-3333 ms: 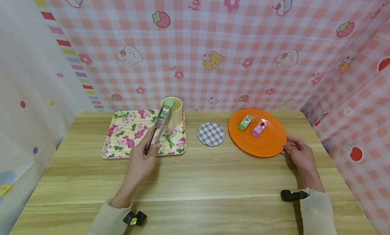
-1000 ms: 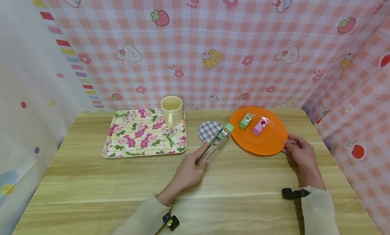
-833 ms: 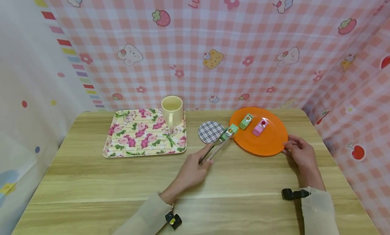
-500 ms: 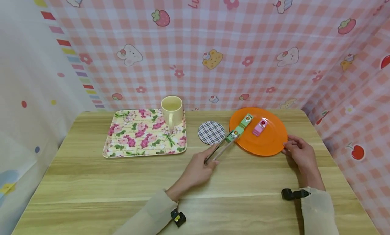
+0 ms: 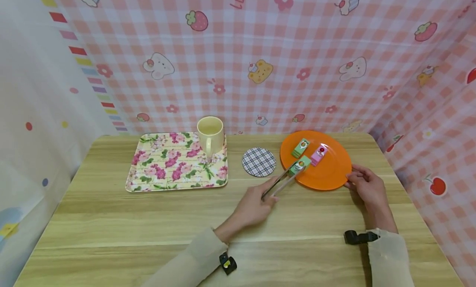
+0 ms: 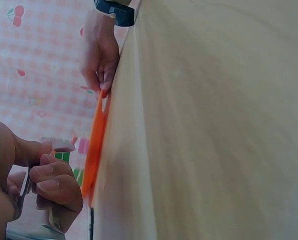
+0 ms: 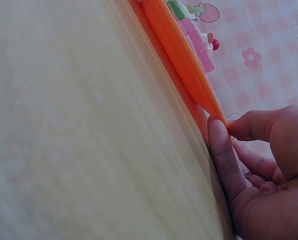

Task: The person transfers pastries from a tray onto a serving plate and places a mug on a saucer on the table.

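My left hand (image 5: 254, 205) grips metal tongs (image 5: 277, 187), whose tips hold a green toy cake slice (image 5: 300, 164) over the near left part of the orange plate (image 5: 329, 177). Whether that slice touches the plate is hard to tell. Farther back on the plate lie another green cake slice (image 5: 300, 148) and a pink one (image 5: 318, 155), topped with cream and a cherry (image 7: 216, 45). At the plate's right edge, my right hand (image 5: 368, 188) pinches the rim between thumb and fingers, as the right wrist view (image 7: 268, 165) shows.
A floral tray (image 5: 163, 167) lies on the left of the wooden table (image 5: 148, 225), with a pale yellow mug (image 5: 210, 134) standing at its back right corner. Between tray and plate is a round checked coaster (image 5: 259, 162). A pink checked cloth (image 5: 230, 51) hangs behind.
My left hand has carried the green cake slice in the tongs from the mug rightward, past the coaster, to above the plate. My right hand has stayed at the plate's rim.
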`<state>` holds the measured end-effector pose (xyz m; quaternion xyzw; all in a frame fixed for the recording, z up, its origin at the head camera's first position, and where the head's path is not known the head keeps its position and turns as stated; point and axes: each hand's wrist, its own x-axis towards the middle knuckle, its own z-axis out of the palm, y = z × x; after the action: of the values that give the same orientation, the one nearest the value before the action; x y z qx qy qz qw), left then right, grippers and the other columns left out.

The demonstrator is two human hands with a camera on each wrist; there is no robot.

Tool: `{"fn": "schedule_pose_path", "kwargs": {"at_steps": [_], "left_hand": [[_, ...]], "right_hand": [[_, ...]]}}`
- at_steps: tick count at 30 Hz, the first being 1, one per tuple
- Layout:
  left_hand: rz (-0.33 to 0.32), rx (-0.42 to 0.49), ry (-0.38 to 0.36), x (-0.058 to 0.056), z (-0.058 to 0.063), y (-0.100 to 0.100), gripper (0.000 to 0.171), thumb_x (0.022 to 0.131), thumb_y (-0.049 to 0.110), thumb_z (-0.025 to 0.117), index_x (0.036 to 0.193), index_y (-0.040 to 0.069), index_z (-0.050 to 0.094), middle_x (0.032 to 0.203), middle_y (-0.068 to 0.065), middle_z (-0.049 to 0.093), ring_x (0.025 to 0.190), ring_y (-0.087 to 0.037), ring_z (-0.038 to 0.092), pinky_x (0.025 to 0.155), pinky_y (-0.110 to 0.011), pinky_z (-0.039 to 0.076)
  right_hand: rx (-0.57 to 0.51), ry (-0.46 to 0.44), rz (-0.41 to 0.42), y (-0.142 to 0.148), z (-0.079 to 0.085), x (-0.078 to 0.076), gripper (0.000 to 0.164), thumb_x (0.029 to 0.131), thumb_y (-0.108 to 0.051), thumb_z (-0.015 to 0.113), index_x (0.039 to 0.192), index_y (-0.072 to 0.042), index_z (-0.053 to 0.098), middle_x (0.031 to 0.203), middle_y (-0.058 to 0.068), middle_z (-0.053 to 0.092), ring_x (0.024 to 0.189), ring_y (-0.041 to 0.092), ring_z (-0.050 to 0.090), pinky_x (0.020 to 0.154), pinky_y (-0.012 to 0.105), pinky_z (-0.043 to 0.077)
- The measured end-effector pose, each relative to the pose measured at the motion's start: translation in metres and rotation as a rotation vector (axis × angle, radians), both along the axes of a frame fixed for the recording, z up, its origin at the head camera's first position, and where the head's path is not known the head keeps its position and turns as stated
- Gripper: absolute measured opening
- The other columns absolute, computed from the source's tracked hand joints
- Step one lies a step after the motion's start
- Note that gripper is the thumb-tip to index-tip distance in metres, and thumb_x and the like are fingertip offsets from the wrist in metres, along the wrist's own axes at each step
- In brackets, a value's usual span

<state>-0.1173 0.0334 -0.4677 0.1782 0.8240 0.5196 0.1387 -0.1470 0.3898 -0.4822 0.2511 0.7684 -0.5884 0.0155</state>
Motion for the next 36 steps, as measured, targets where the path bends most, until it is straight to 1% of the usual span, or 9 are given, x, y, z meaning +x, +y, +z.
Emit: {"fn": "schedule_pose_path", "kwargs": {"at_steps": [4, 12, 16, 21, 25, 28, 30, 32, 36], "left_hand": [[-0.013, 0.008, -0.009, -0.002, 0.0, 0.008, 0.063, 0.1, 0.018, 0.065, 0.158, 0.028, 0.042, 0.066, 0.003, 0.042, 0.05, -0.006, 0.038, 0.047, -0.021, 0.029], [-0.054, 0.022, -0.009, -0.002, 0.002, 0.024, 0.061, 0.101, 0.017, 0.063, 0.158, 0.024, 0.042, 0.067, 0.003, 0.042, 0.047, -0.007, 0.034, 0.046, -0.021, 0.027], [-0.065, 0.014, -0.019, -0.002, 0.005, 0.033, 0.06, 0.102, 0.019, 0.063, 0.158, 0.026, 0.042, 0.066, 0.003, 0.039, 0.047, -0.007, 0.032, 0.047, -0.021, 0.027], [-0.071, -0.007, 0.0, -0.004, 0.008, 0.045, 0.059, 0.101, 0.022, 0.065, 0.156, 0.031, 0.045, 0.065, 0.004, 0.038, 0.047, -0.007, 0.031, 0.048, -0.021, 0.027], [-0.078, -0.015, -0.012, -0.007, 0.009, 0.053, 0.059, 0.101, 0.021, 0.065, 0.155, 0.033, 0.046, 0.064, 0.003, 0.04, 0.046, -0.008, 0.032, 0.045, -0.022, 0.026], [-0.078, -0.034, -0.003, -0.01, 0.01, 0.059, 0.06, 0.1, 0.022, 0.066, 0.156, 0.03, 0.046, 0.077, 0.0, 0.054, 0.051, -0.009, 0.034, 0.047, -0.022, 0.029], [-0.081, -0.049, 0.001, -0.012, 0.01, 0.063, 0.06, 0.1, 0.022, 0.066, 0.156, 0.029, 0.045, 0.091, -0.001, 0.062, 0.056, -0.01, 0.036, 0.05, -0.022, 0.031], [-0.088, -0.053, -0.002, -0.013, 0.01, 0.067, 0.06, 0.1, 0.022, 0.066, 0.156, 0.026, 0.045, 0.102, -0.002, 0.064, 0.058, -0.01, 0.037, 0.052, -0.022, 0.033], [-0.101, -0.059, -0.032, -0.016, 0.01, 0.075, 0.06, 0.101, 0.022, 0.064, 0.157, 0.028, 0.043, 0.111, -0.004, 0.066, 0.053, -0.011, 0.036, 0.051, -0.023, 0.033]], "right_hand": [[-0.026, 0.009, -0.008, 0.0, -0.001, 0.0, 0.054, 0.102, -0.014, 0.062, 0.153, -0.006, 0.044, 0.102, -0.007, 0.061, 0.082, 0.003, 0.067, 0.076, 0.018, 0.059], [-0.033, 0.023, -0.007, 0.0, -0.001, -0.001, 0.053, 0.102, -0.013, 0.062, 0.152, -0.005, 0.044, 0.097, -0.01, 0.061, 0.08, 0.003, 0.067, 0.075, 0.018, 0.059], [-0.029, 0.017, -0.002, 0.0, -0.001, -0.001, 0.055, 0.102, -0.013, 0.063, 0.153, -0.005, 0.043, 0.098, -0.012, 0.06, 0.081, 0.002, 0.067, 0.075, 0.018, 0.059], [-0.042, 0.033, -0.008, -0.001, 0.0, 0.0, 0.054, 0.101, -0.012, 0.062, 0.151, -0.004, 0.044, 0.097, -0.012, 0.061, 0.08, 0.002, 0.066, 0.074, 0.018, 0.059], [-0.061, 0.048, -0.004, 0.0, 0.0, 0.001, 0.051, 0.102, -0.012, 0.062, 0.149, -0.005, 0.046, 0.096, -0.011, 0.062, 0.079, 0.002, 0.066, 0.074, 0.018, 0.059], [-0.057, 0.041, -0.003, 0.0, 0.001, 0.001, 0.051, 0.102, -0.013, 0.061, 0.15, -0.005, 0.045, 0.096, -0.011, 0.061, 0.08, 0.002, 0.066, 0.074, 0.018, 0.059], [-0.043, 0.031, -0.004, 0.0, 0.001, 0.001, 0.052, 0.102, -0.014, 0.061, 0.151, -0.005, 0.045, 0.096, -0.011, 0.061, 0.08, 0.002, 0.066, 0.074, 0.018, 0.059], [-0.032, 0.024, -0.006, -0.001, 0.001, 0.0, 0.052, 0.103, -0.014, 0.061, 0.151, -0.005, 0.044, 0.097, -0.011, 0.061, 0.081, 0.002, 0.066, 0.075, 0.018, 0.059], [-0.007, 0.018, 0.003, 0.0, -0.001, -0.001, 0.052, 0.103, -0.013, 0.059, 0.152, -0.005, 0.044, 0.099, -0.011, 0.061, 0.082, 0.002, 0.065, 0.075, 0.018, 0.059]]}}
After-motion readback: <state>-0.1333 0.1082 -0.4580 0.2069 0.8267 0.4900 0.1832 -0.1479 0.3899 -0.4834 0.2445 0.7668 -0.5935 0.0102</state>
